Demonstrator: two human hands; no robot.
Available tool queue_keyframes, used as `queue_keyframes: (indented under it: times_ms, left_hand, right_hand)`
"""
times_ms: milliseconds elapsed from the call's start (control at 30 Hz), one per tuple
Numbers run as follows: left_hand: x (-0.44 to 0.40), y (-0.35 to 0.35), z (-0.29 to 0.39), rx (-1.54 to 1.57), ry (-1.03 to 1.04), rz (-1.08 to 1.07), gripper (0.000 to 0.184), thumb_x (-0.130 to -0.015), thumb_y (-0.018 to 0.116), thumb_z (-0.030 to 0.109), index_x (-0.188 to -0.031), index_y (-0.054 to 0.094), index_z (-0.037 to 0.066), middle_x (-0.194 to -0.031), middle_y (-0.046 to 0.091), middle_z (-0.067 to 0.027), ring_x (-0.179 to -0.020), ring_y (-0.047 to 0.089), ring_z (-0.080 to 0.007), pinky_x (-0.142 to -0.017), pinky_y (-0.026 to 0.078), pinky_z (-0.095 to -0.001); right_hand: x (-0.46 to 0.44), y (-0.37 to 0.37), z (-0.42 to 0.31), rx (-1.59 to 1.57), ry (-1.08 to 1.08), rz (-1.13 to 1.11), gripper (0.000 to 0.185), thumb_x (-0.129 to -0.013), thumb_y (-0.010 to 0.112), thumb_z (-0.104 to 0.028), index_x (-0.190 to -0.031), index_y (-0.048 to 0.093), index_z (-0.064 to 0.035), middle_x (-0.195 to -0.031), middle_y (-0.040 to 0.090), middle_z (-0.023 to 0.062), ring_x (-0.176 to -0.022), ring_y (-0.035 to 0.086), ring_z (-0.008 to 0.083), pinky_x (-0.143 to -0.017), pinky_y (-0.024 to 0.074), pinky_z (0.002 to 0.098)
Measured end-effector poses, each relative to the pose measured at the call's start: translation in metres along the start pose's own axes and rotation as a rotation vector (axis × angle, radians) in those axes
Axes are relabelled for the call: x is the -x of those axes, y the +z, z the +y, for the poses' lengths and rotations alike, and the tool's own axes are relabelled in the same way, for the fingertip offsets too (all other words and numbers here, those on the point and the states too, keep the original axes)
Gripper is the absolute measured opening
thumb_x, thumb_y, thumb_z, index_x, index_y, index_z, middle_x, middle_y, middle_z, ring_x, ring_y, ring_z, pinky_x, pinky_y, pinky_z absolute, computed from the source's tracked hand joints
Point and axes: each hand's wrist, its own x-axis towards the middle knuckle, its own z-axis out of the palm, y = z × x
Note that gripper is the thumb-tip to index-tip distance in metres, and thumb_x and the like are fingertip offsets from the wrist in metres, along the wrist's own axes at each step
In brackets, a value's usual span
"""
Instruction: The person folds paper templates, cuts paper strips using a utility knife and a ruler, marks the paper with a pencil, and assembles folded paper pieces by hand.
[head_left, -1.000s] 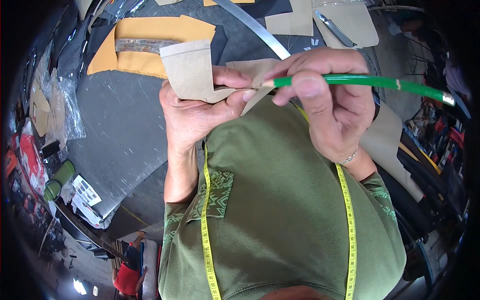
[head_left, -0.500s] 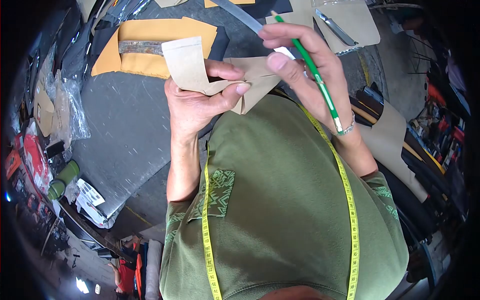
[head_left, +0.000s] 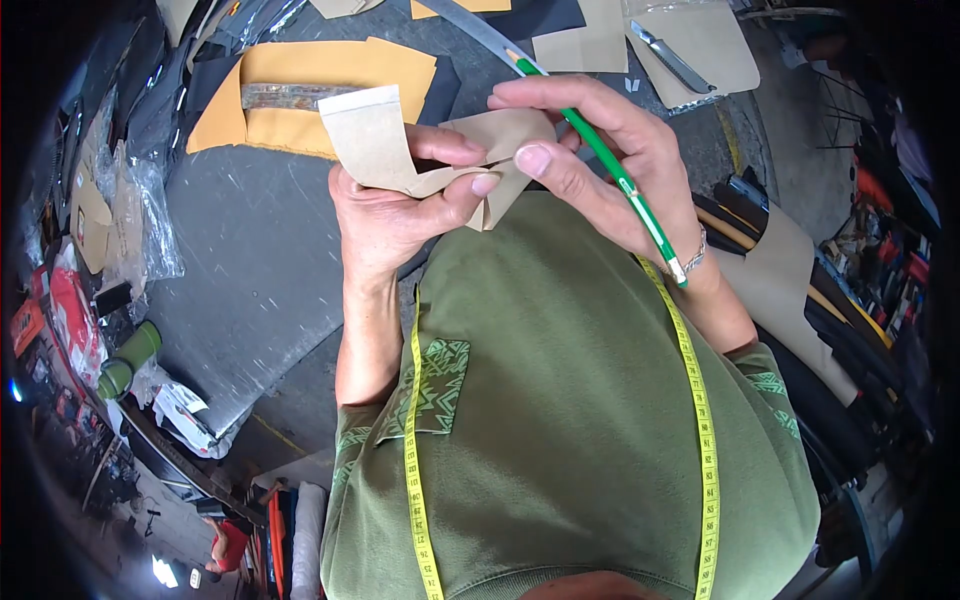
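My left hand (head_left: 385,218) is closed on a folded piece of brown paper (head_left: 366,135), pinched between thumb and fingers. One flap of the paper stands up over this hand; a creased part spreads to the right. A green pencil (head_left: 612,166) with a white eraser end lies across my right hand (head_left: 635,180), held among the fingers with its tip pointing up and away. The right thumb and fingertips are at the right part of the paper, whose far edge is partly hidden by them.
Orange-yellow paper (head_left: 390,72) with a clear, taped-looking strip lies on the dark worktable (head_left: 240,250). A cutter knife (head_left: 672,60) rests on brown card (head_left: 715,35) at far right. A long grey strip (head_left: 468,22) extends behind the pencil. A yellow tape measure (head_left: 697,390) hangs down my shirt.
My right hand has moved slightly left and down onto the paper, its thumb now against it. The right part of the paper has bent upward. My left hand keeps its grip.
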Motion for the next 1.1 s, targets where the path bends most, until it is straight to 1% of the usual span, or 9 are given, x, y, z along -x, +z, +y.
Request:
queue_keyframes:
  times_ms: [67, 167, 367, 667, 767, 967, 1067, 1100]
  left_hand:
    - [0.000, 0.001, 0.000, 0.009, 0.016, 0.012, 0.027, -0.065, 0.087, -0.001, -0.089, 0.073, 0.002, -0.085, 0.073, -0.0043, -0.078, 0.069, -0.0111, -0.070, 0.058, -0.0266]
    - [0.000, 0.002, -0.001, 0.073, 0.007, 0.031, 0.029, -0.066, 0.087, 0.000, -0.090, 0.073, 0.002, -0.086, 0.073, -0.0037, -0.077, 0.068, -0.0105, -0.069, 0.057, -0.0263]
    - [0.001, -0.001, -0.005, 0.021, 0.013, 0.010, 0.029, -0.066, 0.088, 0.000, -0.090, 0.071, 0.001, -0.086, 0.072, -0.0036, -0.077, 0.067, -0.0105, -0.069, 0.057, -0.0264]
    - [-0.001, 0.003, -0.006, 0.100, -0.006, 0.057, 0.032, -0.065, 0.089, 0.002, -0.091, 0.069, 0.001, -0.088, 0.071, -0.0040, -0.079, 0.067, -0.0109, -0.071, 0.057, -0.0270]
    - [-0.001, 0.001, -0.008, 0.055, 0.007, 0.033, 0.032, -0.066, 0.089, 0.002, -0.091, 0.069, 0.002, -0.088, 0.071, -0.0036, -0.080, 0.067, -0.0110, -0.072, 0.057, -0.0270]
    - [-0.001, 0.002, -0.012, 0.070, 0.002, 0.026, 0.032, -0.066, 0.089, 0.002, -0.091, 0.070, 0.002, -0.087, 0.071, -0.0030, -0.079, 0.067, -0.0109, -0.071, 0.057, -0.0269]
    - [-0.001, 0.002, -0.011, 0.076, -0.011, 0.020, 0.031, -0.066, 0.089, 0.002, -0.091, 0.070, 0.002, -0.087, 0.071, -0.0030, -0.079, 0.067, -0.0108, -0.072, 0.057, -0.0267]
    - [-0.001, 0.002, -0.011, 0.069, -0.003, 0.019, 0.031, -0.066, 0.089, 0.002, -0.091, 0.070, 0.002, -0.087, 0.071, -0.0030, -0.079, 0.067, -0.0108, -0.072, 0.057, -0.0267]
  right_hand:
    - [0.000, -0.001, 0.001, 0.029, -0.036, -0.008, 0.028, -0.088, 0.075, -0.019, -0.114, 0.068, -0.0086, -0.105, 0.070, 0.0039, -0.075, 0.060, 0.0089, -0.063, 0.0489, 0.0240]
    - [-0.001, 0.001, 0.006, -0.028, -0.087, 0.001, 0.027, -0.088, 0.075, -0.019, -0.112, 0.069, -0.0089, -0.106, 0.070, 0.0027, -0.076, 0.060, 0.0084, -0.061, 0.0485, 0.0232]
    - [-0.001, 0.002, 0.007, -0.031, -0.082, -0.003, 0.026, -0.087, 0.075, -0.016, -0.110, 0.069, -0.0090, -0.107, 0.069, 0.0012, -0.076, 0.060, 0.0087, -0.061, 0.0485, 0.0227]
    - [-0.002, 0.001, 0.008, -0.028, -0.088, 0.005, 0.027, -0.086, 0.075, -0.014, -0.112, 0.068, -0.0091, -0.108, 0.069, 0.0012, -0.076, 0.060, 0.0078, -0.060, 0.0483, 0.0221]
    - [-0.002, 0.001, 0.010, -0.016, -0.103, 0.003, 0.028, -0.086, 0.075, -0.013, -0.113, 0.068, -0.0087, -0.109, 0.069, 0.0014, -0.075, 0.060, 0.0077, -0.059, 0.0476, 0.0217]
    - [-0.003, 0.000, 0.011, -0.004, -0.087, 0.001, 0.029, -0.086, 0.075, -0.013, -0.113, 0.067, -0.0086, -0.107, 0.069, 0.0012, -0.075, 0.059, 0.0073, -0.060, 0.0464, 0.0214]
    - [-0.002, -0.005, 0.003, 0.005, 0.020, -0.076, 0.027, -0.090, 0.069, -0.010, -0.116, 0.066, -0.0050, -0.121, 0.067, 0.0082, -0.100, 0.062, 0.0117, -0.073, 0.0477, 0.0227]
    - [-0.002, -0.005, 0.002, 0.000, 0.019, -0.078, 0.027, -0.089, 0.069, -0.010, -0.115, 0.066, -0.0048, -0.121, 0.067, 0.0085, -0.100, 0.062, 0.0117, -0.073, 0.0478, 0.0228]
